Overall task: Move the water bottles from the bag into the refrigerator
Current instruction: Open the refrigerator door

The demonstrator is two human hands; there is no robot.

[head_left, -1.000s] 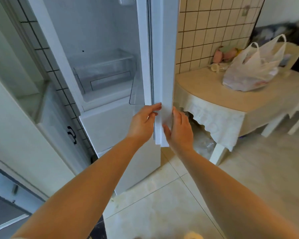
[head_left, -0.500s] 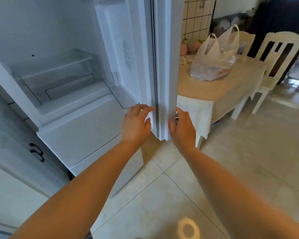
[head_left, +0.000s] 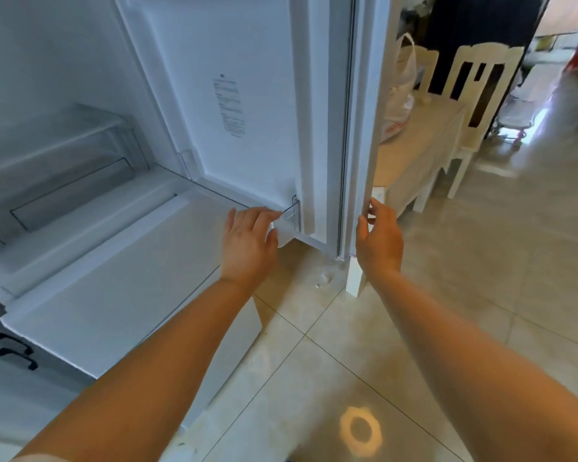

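the fridge (head_left: 80,201) stood open. its door (head_left: 241,105) was swung wide, with the inner liner facing the camera and a printed label (head_left: 229,106) on that liner.

the left hand (head_left: 249,243) was at the lower inner corner of the door. its fingers (head_left: 264,215) were extended and loosely spread, with the tips at the clear shelf bracket (head_left: 294,213) mounted near the door's bottom edge. whether the tips touched the bracket could not be told. the fingers were not curled round anything.

the right hand (head_left: 379,240) was on the other side of the door, at its outer edge (head_left: 367,128). its fingers were nearly straight and its fingertips (head_left: 374,206) lay against that edge. the door's thickness stood between the two hands. neither hand held a bottle.

left of the left hand, inside the fridge, a clear drawer (head_left: 57,181) sat at the bottom of the compartment. below it was the closed lower front (head_left: 114,288) of the fridge.

the bag (head_left: 399,95) was right of the door and beyond the right hand, well apart from both hands. it sat on a table (head_left: 421,141), partly hidden by the door edge. bottles inside it could not be made out. a pale chair (head_left: 481,95) stood at the far side of the table.

the floor (head_left: 447,295) below both forearms was tiled.
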